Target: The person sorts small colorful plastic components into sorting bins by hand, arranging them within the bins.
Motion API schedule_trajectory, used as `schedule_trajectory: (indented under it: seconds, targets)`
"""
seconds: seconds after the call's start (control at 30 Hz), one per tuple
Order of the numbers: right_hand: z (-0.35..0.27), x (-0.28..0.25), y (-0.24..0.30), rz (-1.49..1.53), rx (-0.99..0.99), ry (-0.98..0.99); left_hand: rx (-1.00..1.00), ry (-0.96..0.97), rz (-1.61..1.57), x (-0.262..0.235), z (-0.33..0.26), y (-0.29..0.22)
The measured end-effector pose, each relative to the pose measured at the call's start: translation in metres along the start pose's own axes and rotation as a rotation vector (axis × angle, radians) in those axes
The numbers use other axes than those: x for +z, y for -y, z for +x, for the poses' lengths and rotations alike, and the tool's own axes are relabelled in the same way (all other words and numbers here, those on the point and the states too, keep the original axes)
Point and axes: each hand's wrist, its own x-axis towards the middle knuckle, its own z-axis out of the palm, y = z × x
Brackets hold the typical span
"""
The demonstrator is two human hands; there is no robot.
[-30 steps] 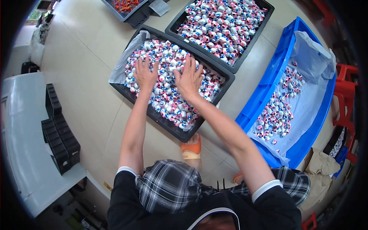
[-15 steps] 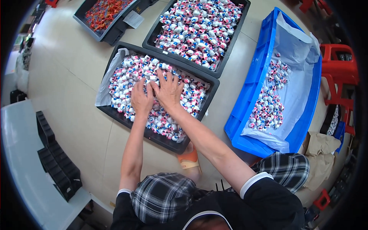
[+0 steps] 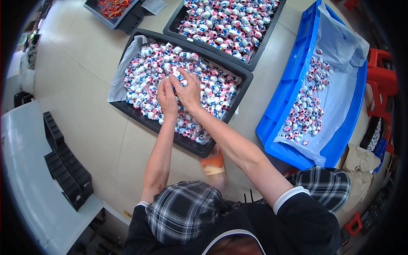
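Observation:
A black tray (image 3: 201,149) in front of me is filled with small white, pink and blue figures (image 3: 140,72); their exact kind is too small to tell. Over the middle of this heap, my left hand (image 3: 168,101) and my right hand (image 3: 190,91) come together, cupped with fingers curled inward. White figures show between the right fingers and thumb, gathered against the left hand. How many the two hands enclose is hidden.
Behind stands another black tray (image 3: 251,63) of similar figures. At right a blue crate (image 3: 276,89), lined with white sheeting (image 3: 340,55), holds a smaller heap. A grey bin (image 3: 111,21) of red-orange pieces, red stools (image 3: 380,80) and a pale bench (image 3: 25,170) surround the floor.
My hands have gone from spread over the figures to cupped together, with the fingers curled in around some. The whole view has shifted slightly.

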Motion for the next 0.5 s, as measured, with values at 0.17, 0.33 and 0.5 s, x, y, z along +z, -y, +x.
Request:
schedule_trajectory:
  seconds: [0.17, 0.33, 0.5]
  targets:
    - [0.002, -0.016, 0.013, 0.195, 0.031, 0.042, 0.048, -0.055, 0.083, 0.003, -0.005, -0.018]
    - [0.012, -0.093, 0.058, 0.337, -0.12, -0.075, 0.231, 0.062, 0.035, 0.052, -0.022, -0.103]
    - [0.044, -0.225, 0.095, 0.475, -0.271, -0.433, 0.559, 0.281, -0.112, 0.17, -0.048, -0.208]
